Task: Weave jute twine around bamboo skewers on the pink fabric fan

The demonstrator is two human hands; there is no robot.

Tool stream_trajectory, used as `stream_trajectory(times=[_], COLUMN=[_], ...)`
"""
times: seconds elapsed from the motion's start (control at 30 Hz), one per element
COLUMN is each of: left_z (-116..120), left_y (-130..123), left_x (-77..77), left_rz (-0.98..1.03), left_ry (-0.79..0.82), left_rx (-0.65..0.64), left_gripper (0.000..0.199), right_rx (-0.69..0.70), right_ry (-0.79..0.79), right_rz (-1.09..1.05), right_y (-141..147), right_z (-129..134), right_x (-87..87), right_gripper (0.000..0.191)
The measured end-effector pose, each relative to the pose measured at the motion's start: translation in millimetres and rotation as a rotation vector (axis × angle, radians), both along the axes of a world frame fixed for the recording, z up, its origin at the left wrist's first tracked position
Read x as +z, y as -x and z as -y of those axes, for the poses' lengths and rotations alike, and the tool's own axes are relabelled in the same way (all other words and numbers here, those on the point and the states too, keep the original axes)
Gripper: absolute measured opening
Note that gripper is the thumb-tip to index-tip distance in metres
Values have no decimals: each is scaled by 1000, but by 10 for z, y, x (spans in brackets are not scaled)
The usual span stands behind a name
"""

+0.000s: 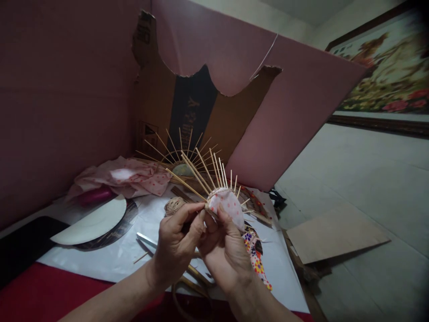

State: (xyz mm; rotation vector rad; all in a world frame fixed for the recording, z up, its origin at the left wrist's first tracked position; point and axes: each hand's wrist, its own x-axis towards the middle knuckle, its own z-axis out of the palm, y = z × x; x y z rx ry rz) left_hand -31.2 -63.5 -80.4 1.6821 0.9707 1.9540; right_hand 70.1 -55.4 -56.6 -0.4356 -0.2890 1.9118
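Observation:
A half-round piece covered in pink spotted cloth (pixel 228 206) has thin wooden sticks fanning out from its curved edge. My right hand (pixel 226 250) holds it from below, the thumb pressed on the cloth. At its left end, beside the lowest stick, my left hand (pixel 182 235) is closed in a pinch; what lies between the fingertips is too small to make out. A ball of twine (pixel 174 205) sits just behind my left hand. Scissors (pixel 147 240) lie partly hidden under my left wrist.
Behind stands a similar stick fan (pixel 182 170) against torn cardboard (pixel 154 98). Crumpled spotted cloth (pixel 124 176) and a white half-disc (pixel 95 221) lie left. A flower-patterned strip (pixel 258 264) is at the right of the white-covered table (pixel 110 264).

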Motion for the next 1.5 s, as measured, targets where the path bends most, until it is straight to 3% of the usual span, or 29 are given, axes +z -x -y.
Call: stream_trajectory(times=[0.47,0.67,1.0,1.33,1.5], left_z=[21,53,7,-54,-47], left_y=[19,12,4,3,-13], left_x=[51,105,66,19,-33], left_rz=[45,63,61,60,107], left_ry=[-21,-8,-27,45,106], left_rx=[75,88,141,85,-26], left_gripper=[16,14,14,12,15], right_rx=[33,73,46,-1,-47], right_ry=[-93,-92,-111,15,69], right_rz=[17,27,35,60,114], right_y=[13,25,-3,-12,-11], right_z=[22,40,20,13,29], right_x=[-36,-50,-50,-11,21], right_gripper=[9,13,12,12,8])
